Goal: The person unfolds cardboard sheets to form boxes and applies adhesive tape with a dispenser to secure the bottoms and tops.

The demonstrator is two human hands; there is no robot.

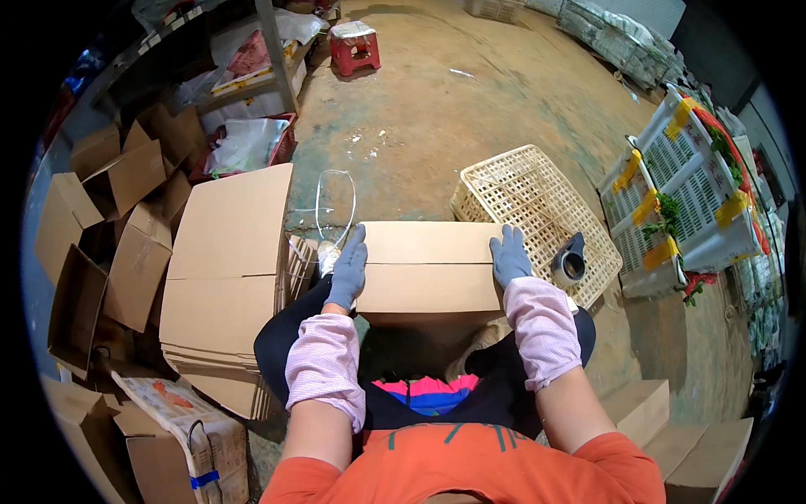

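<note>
Between my knees stands a brown cardboard box (430,286), its two top flaps folded down so that they meet at a middle seam. Against its left end lies my left hand (348,267), in a grey glove, fingers stretched out flat. My right hand (510,256), gloved alike, rests at the right end with straight, slightly spread fingers. Both palms touch the box; their undersides are hidden. A dark tape dispenser (570,262) with a roll sits to the right on an upturned cream plastic basket (537,197).
Flattened cartons (222,252) are stacked at my left, beside a heap of opened boxes (138,252). A loop of white strapping (353,197) rises beyond my left hand. White crates (701,185) stand at right; a red stool (354,52) is farther off. More cardboard (688,445) lies lower right.
</note>
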